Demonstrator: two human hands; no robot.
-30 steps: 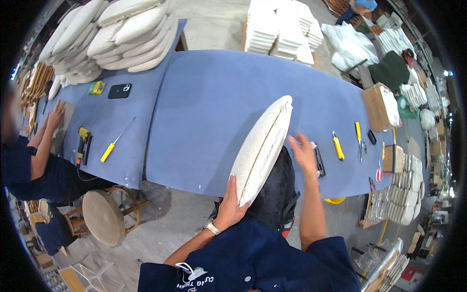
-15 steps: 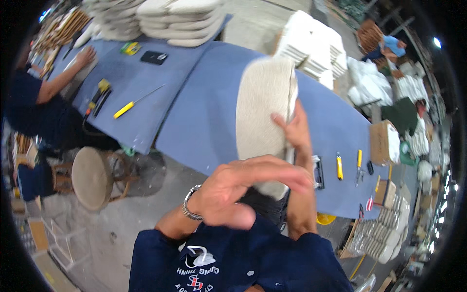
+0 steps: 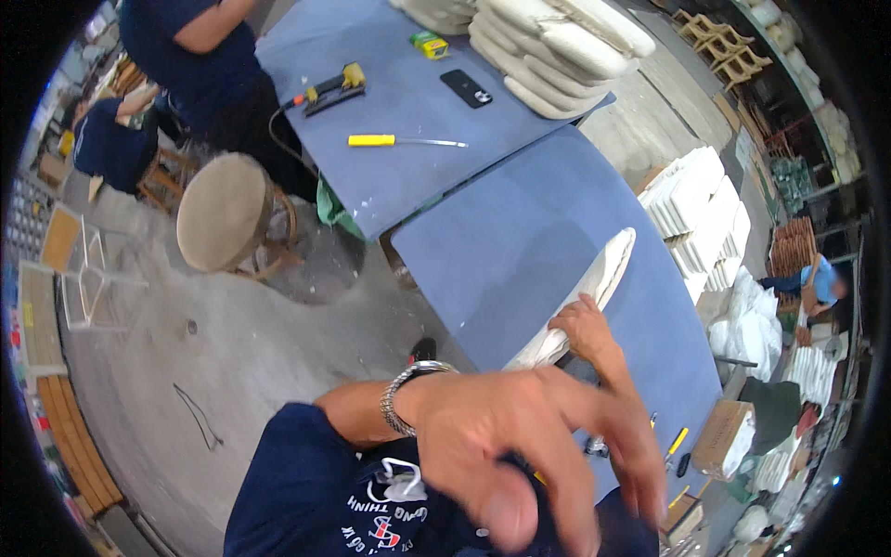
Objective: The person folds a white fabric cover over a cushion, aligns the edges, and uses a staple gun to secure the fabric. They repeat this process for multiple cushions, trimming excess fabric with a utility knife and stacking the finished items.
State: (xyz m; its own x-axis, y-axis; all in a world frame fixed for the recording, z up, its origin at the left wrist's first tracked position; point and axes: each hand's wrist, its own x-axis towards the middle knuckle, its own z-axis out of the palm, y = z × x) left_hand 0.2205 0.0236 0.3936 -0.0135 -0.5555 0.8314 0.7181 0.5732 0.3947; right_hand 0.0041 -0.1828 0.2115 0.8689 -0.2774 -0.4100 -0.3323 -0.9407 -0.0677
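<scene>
A beige upholstered seat pad (image 3: 608, 265) stands tilted nearly edge-on over the near part of the blue-topped table (image 3: 520, 213). My right hand (image 3: 585, 327) grips it by its right-hand edge, fingers closed around the pale rim. My left hand (image 3: 520, 427), with a metal bracelet at the wrist, is raised close to the camera in front of my chest. Its fingers are spread and bent, slightly blurred, and nothing is in them. It covers the pad's lower end and part of the right forearm.
Across the adjoining table lie a yellow-handled screwdriver (image 3: 371, 141), a staple gun (image 3: 329, 90), a phone (image 3: 466, 88) and a small box (image 3: 429, 45). Padded pieces (image 3: 548, 56) are stacked behind. White panels (image 3: 691, 200) stand right. A co-worker (image 3: 200, 56) is near a round stool (image 3: 223, 213).
The view has swung to the right across the scene. The seat pad has turned from its broad beige face to nearly edge-on, still in my right hand. My left hand has come nearer, fingers spread.
</scene>
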